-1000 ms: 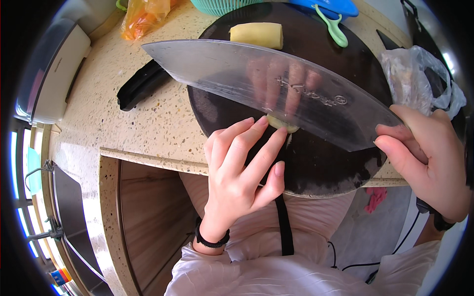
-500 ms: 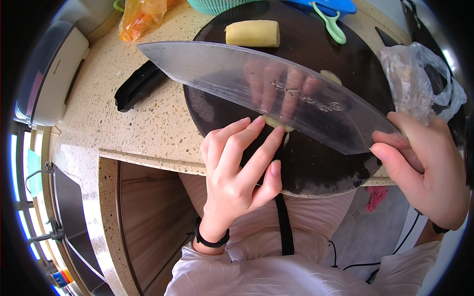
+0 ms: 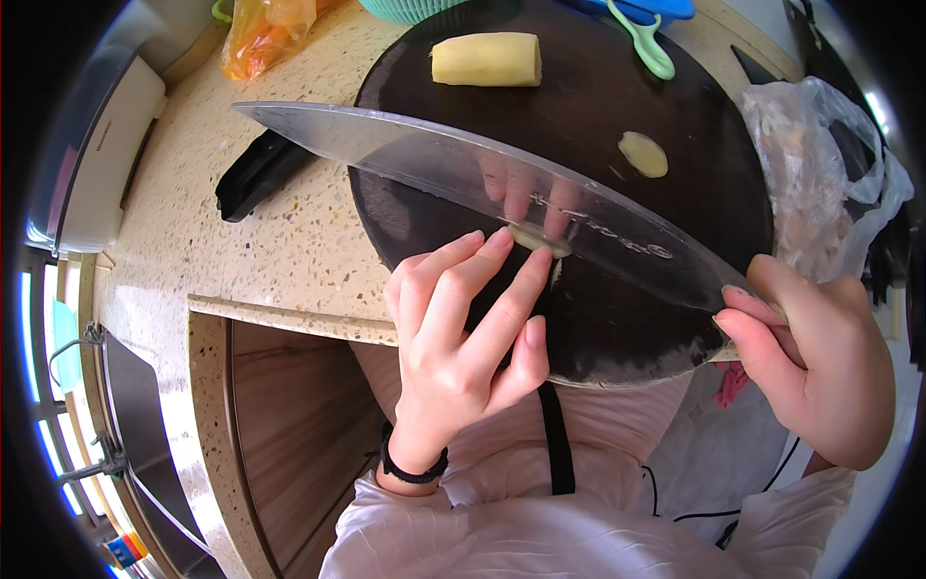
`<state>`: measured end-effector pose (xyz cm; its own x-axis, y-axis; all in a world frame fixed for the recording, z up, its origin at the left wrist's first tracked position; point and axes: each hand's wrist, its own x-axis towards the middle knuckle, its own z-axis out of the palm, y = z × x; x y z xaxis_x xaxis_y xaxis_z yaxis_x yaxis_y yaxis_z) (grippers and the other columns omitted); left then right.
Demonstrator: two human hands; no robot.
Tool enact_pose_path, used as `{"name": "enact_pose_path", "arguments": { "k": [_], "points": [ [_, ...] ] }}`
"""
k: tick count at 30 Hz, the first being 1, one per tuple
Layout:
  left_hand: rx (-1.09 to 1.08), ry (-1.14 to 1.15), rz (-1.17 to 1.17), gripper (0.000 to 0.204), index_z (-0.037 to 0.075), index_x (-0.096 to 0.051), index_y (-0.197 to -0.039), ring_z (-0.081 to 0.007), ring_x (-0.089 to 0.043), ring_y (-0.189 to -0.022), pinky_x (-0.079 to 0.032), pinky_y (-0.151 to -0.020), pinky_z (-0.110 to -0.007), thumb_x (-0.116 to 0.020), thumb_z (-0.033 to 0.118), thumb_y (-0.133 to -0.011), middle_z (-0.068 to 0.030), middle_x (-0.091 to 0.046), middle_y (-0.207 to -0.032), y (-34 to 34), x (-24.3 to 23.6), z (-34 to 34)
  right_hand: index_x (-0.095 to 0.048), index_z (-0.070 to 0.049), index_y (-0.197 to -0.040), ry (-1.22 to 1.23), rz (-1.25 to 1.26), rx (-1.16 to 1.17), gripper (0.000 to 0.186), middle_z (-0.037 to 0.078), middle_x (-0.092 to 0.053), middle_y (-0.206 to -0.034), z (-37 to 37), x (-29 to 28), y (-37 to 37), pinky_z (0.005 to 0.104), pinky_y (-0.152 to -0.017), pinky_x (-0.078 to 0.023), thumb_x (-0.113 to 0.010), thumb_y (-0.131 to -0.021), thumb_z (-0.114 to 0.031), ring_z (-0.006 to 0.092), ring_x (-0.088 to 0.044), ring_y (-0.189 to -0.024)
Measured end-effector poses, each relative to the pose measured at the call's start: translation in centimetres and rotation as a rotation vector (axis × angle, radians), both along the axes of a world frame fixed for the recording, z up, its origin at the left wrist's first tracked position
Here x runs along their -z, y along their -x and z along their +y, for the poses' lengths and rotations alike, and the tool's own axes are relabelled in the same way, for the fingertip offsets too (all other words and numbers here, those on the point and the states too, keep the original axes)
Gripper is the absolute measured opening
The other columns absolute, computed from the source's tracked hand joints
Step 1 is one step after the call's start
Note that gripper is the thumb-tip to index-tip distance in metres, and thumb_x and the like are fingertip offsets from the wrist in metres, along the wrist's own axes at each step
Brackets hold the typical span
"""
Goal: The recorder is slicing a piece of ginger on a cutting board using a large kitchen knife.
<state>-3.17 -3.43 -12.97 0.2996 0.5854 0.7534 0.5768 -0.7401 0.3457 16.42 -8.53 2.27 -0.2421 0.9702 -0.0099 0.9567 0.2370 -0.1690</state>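
Note:
My left hand (image 3: 461,352) rests its bent fingertips on a pale yellow piece (image 3: 529,239) on the round dark board (image 3: 588,328), pinning it beside the cleaver's lower edge. My right hand (image 3: 815,357) grips the cleaver (image 3: 395,150) at its right end; the handle is mostly hidden by the hand. The wide blade spans the board diagonally and shows reflected fingers. A peeled pale yellow cylinder (image 3: 485,60) lies at the back of the board, and a thin oval slice (image 3: 642,153) lies apart at the right.
A speckled counter (image 3: 241,261) holds a white-and-dark appliance (image 3: 101,145), black handle-like object (image 3: 260,169), orange bag (image 3: 256,39) and teal basket (image 3: 415,12). Behind are a blue tray (image 3: 666,8) and green tool (image 3: 646,48); a clear bag (image 3: 810,154) sits right.
The cleaver and my right hand have moved down toward me, its tip also leftward, uncovering the oval slice on the right. My left fingertips stay on the piece.

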Motion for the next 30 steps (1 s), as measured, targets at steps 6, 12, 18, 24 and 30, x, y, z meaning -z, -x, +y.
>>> {"name": "enact_pose_path", "arguments": {
  "k": [6,12,18,24,30],
  "points": [
    [0.002,-0.002,0.005,0.034,0.008,-0.07,-0.101,-0.0274,-0.056,-0.094,-0.039,-0.083,-0.037,-0.06,0.019,-0.071,-0.0117,-0.061,-0.105,0.1,0.0,0.0,-0.056,0.003,-0.084,0.089,-0.019,-0.036,0.015,0.017,-0.056,-0.057,0.5,-1.1,0.4,0.0268,-0.046,-0.041,-0.066,-0.083,-0.008,0.0208,-0.06,-0.048],
    [0.002,-0.019,-0.015,0.034,0.006,-0.07,-0.101,-0.0273,-0.057,-0.094,-0.04,-0.083,-0.037,-0.06,0.018,-0.071,-0.0122,-0.061,-0.105,0.0,0.1,0.1,-0.059,0.005,-0.098,-0.079,0.048,0.037,0.023,0.015,-0.068,-0.075,0.5,-0.6,0.6,0.0244,-0.057,-0.046,-0.067,-0.084,-0.012,0.0172,-0.067,-0.064],
    [0.013,-0.058,-0.052,0.033,0.004,-0.07,-0.1,-0.0271,-0.058,-0.092,-0.04,-0.082,-0.037,-0.059,0.018,-0.071,-0.0129,-0.062,-0.103,0.0,0.4,0.3,-0.056,0.008,-0.108,-0.001,-0.081,0.118,0.033,0.016,-0.07,-0.085,0.0,-0.7,-0.8,0.0211,-0.072,-0.048,-0.066,-0.085,-0.013,0.0175,-0.069,-0.085],
    [0.01,-0.057,-0.052,0.033,0.004,-0.07,-0.099,-0.0272,-0.058,-0.092,-0.041,-0.082,-0.037,-0.059,0.017,-0.072,-0.0128,-0.062,-0.102,0.0,0.5,0.3,-0.055,0.009,-0.108,0.111,0.26,0.292,0.031,0.019,-0.069,-0.083,-0.3,-0.1,-0.5,0.0239,-0.068,-0.051,-0.065,-0.086,-0.011,0.0206,-0.069,-0.089],
    [0.005,-0.058,-0.047,0.033,0.004,-0.07,-0.099,-0.0271,-0.058,-0.093,-0.041,-0.083,-0.037,-0.059,0.017,-0.072,-0.0127,-0.062,-0.103,-0.1,0.4,0.2,-0.055,0.008,-0.099,0.142,0.202,0.27,0.024,0.019,-0.066,-0.075,-0.1,-0.5,0.0,0.0251,-0.059,-0.05,-0.064,-0.087,-0.011,0.0199,-0.07,-0.077]
  ]
}}
